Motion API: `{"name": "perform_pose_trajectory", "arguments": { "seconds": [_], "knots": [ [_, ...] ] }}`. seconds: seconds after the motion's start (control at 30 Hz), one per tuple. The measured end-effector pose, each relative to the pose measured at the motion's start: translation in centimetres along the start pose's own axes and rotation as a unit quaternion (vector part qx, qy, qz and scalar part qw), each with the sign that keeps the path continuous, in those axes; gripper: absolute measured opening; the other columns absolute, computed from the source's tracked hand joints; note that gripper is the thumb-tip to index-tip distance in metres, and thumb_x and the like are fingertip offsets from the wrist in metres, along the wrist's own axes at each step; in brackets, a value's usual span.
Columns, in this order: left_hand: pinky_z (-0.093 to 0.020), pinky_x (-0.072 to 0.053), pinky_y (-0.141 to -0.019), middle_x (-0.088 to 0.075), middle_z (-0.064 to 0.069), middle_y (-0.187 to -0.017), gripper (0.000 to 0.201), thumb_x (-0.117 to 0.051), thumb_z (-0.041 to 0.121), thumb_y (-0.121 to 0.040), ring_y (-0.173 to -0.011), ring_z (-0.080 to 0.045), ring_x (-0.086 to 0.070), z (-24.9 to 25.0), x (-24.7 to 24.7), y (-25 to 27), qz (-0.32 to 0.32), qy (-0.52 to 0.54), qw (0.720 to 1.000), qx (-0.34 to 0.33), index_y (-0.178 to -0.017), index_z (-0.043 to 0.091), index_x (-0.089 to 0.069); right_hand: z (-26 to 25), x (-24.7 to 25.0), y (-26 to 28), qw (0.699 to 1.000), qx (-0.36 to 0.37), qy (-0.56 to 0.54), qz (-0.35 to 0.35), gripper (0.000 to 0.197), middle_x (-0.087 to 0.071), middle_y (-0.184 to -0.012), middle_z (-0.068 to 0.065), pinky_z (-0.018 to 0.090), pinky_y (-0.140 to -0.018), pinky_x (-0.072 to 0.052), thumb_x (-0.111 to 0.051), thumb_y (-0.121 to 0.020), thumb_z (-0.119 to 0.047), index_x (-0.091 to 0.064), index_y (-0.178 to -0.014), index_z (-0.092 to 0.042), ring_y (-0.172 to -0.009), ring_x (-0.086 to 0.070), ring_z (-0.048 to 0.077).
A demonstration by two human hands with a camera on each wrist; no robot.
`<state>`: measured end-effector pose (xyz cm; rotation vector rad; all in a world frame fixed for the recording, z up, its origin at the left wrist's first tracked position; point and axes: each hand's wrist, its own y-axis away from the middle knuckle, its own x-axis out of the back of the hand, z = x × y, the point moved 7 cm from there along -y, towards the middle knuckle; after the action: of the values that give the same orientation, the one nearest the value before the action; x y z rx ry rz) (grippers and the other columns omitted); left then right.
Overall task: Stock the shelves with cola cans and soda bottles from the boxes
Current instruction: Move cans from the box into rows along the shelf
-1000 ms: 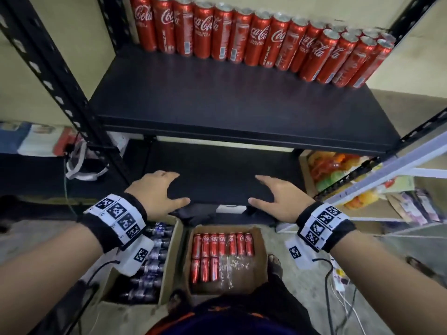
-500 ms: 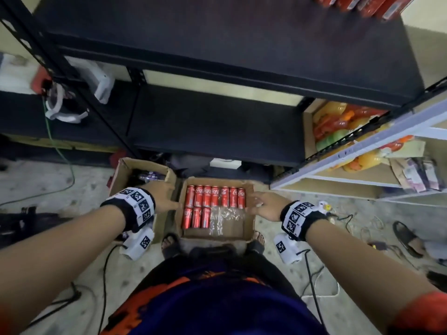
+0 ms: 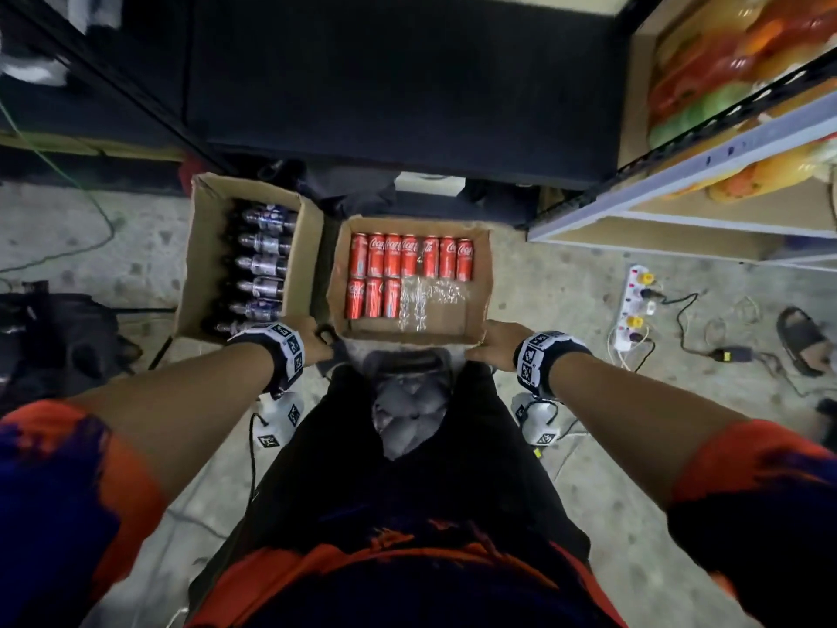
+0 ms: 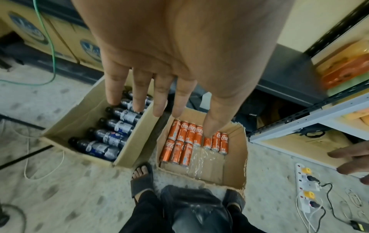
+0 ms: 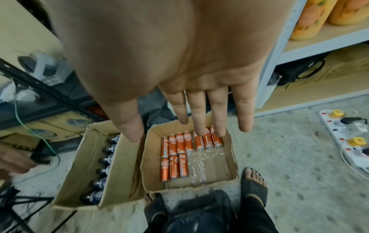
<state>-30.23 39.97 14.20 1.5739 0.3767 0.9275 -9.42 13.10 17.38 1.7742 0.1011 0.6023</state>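
Both hands hovering flat, fingers straight, holding nothing.
Left hand (image 4: 169, 52) and right hand (image 5: 179, 59) hanging over cardboard can box (image 3: 480, 283); glossy red cola cans (image 3: 410, 256) lying inside on crinkled plastic. Soda bottles (image 3: 262, 265) filling neighbouring box (image 3: 199, 265), labels blurring.

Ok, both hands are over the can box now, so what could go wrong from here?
1. Loose clear plastic wrap lies beside the cola cans in the can box; fingers might snag it and drag cans along.
2. Both feet stand right against the box, with the left foot in an open sandal, so a dropped can could land on toes.
3. The power strip and its cables lie on the floor on the right, a trip hazard.
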Motion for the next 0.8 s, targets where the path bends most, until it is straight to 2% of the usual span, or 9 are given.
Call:
{"name": "perform_pose_trajectory", "arguments": {
  "seconds": [0.07, 0.17, 0.27, 0.33, 0.4, 0.53, 0.63, 0.7, 0.8],
  "knots": [
    [-0.029, -0.034, -0.062, -0.063, -0.013, -0.106, 0.034, -0.056, 0.046, -0.097, -0.084, -0.023, -0.052, 2.5, -0.1, 2.3, -0.01, 0.0, 1.0, -0.014, -0.107, 0.014, -0.06, 2.1, -2.5, -3.5, 1.0, -0.005, -0.019, -0.003, 0.089, -0.062, -0.136, 0.007, 0.037, -0.099, -0.05, -0.058, -0.067, -0.078, -0.049, -0.144, -0.035, -0.116, -0.062, 0.031],
    [-0.027, -0.032, -0.071, -0.057, -0.016, -0.13, 0.046, -0.054, 0.029, -0.103, -0.103, -0.025, -0.05, 3.5, -1.8, 0.9, -0.03, 0.013, 0.999, -0.005, -0.139, 0.002, -0.047, 2.2, -4.0, -4.7, 0.999, -0.016, -0.032, -0.022, 0.092, -0.059, -0.14, 0.009, 0.038, -0.104, -0.048, -0.067, -0.07, -0.069, -0.048, -0.147, -0.023, -0.124, -0.058, 0.031],
    [-0.028, -0.039, -0.09, -0.048, -0.015, -0.146, 0.061, -0.059, 0.033, -0.1, -0.127, -0.031, -0.05, 2.4, -4.1, -3.2, -0.031, 0.021, 0.999, 0.019, -0.151, 0.007, -0.036, 2.1, -4.9, -6.6, 0.998, -0.023, -0.021, -0.046, 0.062, -0.061, -0.135, 0.015, 0.04, -0.104, -0.046, -0.067, -0.091, -0.047, -0.054, -0.14, -0.011, -0.122, -0.058, 0.034],
    [-0.03, -0.038, -0.088, -0.045, -0.015, -0.15, 0.064, -0.06, 0.034, -0.099, -0.132, -0.033, -0.048, 1.7, -5.1, -5.4, -0.046, 0.017, 0.998, 0.034, -0.152, 0.008, -0.036, 2.5, -5.3, -8.7, 0.998, -0.023, -0.037, -0.047, 0.046, -0.063, -0.13, 0.011, 0.031, -0.096, -0.046, -0.067, -0.096, -0.035, -0.058, -0.135, -0.012, -0.118, -0.059, 0.031],
    [-0.031, -0.04, -0.087, -0.048, -0.017, -0.146, 0.06, -0.061, 0.036, -0.098, -0.129, -0.034, -0.05, 1.4, -6.2, -8.3, -0.045, 0.016, 0.998, 0.038, -0.147, 0.007, -0.043, 2.7, -5.8, -11.2, 0.998, -0.018, -0.048, -0.04, 0.038, -0.063, -0.122, 0.007, 0.025, -0.087, -0.042, -0.067, -0.096, -0.033, -0.059, -0.129, -0.017, -0.111, -0.059, 0.028],
    [-0.04, -0.048, -0.098, -0.055, -0.017, -0.138, 0.071, -0.059, 0.055, -0.087, -0.121, -0.037, -0.055, 1.1, -9.6, -17.0, -0.044, 0.04, 0.997, 0.04, -0.14, 0.01, -0.052, 3.1, -8.4, -18.5, 0.997, -0.021, -0.053, -0.047, 0.073, -0.06, -0.136, 0.007, 0.037, -0.099, -0.05, -0.067, -0.086, -0.059, -0.049, -0.144, -0.018, -0.117, -0.06, 0.029],
    [-0.035, -0.052, -0.07, -0.068, -0.014, -0.108, 0.057, -0.051, 0.066, -0.068, -0.085, -0.03, -0.063, 0.3, -12.3, -24.2, -0.039, 0.068, 0.997, 0.017, -0.103, 0.023, -0.064, 3.4, -9.9, -23.6, 0.996, -0.01, -0.068, -0.05, 0.077, -0.059, -0.133, 0.005, 0.042, -0.101, -0.05, -0.065, -0.075, -0.066, -0.052, -0.14, -0.026, -0.118, -0.059, 0.03],
    [-0.031, -0.047, -0.062, -0.067, -0.01, -0.086, 0.026, -0.061, 0.049, -0.079, -0.07, -0.025, -0.06, 1.5, -11.7, -25.6, -0.048, 0.067, 0.997, 0.014, -0.079, 0.022, -0.061, 3.5, -10.4, -26.9, 0.996, -0.001, -0.072, -0.051, 0.047, -0.066, -0.113, 0.003, 0.039, -0.094, -0.053, -0.069, -0.081, -0.057, -0.058, -0.121, -0.035, -0.102, -0.064, 0.027],
    [-0.031, -0.043, -0.069, -0.064, -0.006, -0.096, 0.025, -0.064, 0.039, -0.086, -0.08, -0.023, -0.058, 3.8, -10.3, -28.2, -0.037, 0.093, 0.995, -0.013, -0.101, 0.02, -0.063, 3.4, -11.1, -31.8, 0.996, 0.004, -0.07, -0.059, 0.054, -0.066, -0.119, 0.003, 0.039, -0.09, -0.053, -0.065, -0.087, -0.057, -0.057, -0.129, -0.025, -0.098, -0.063, 0.024]
  ]
}}
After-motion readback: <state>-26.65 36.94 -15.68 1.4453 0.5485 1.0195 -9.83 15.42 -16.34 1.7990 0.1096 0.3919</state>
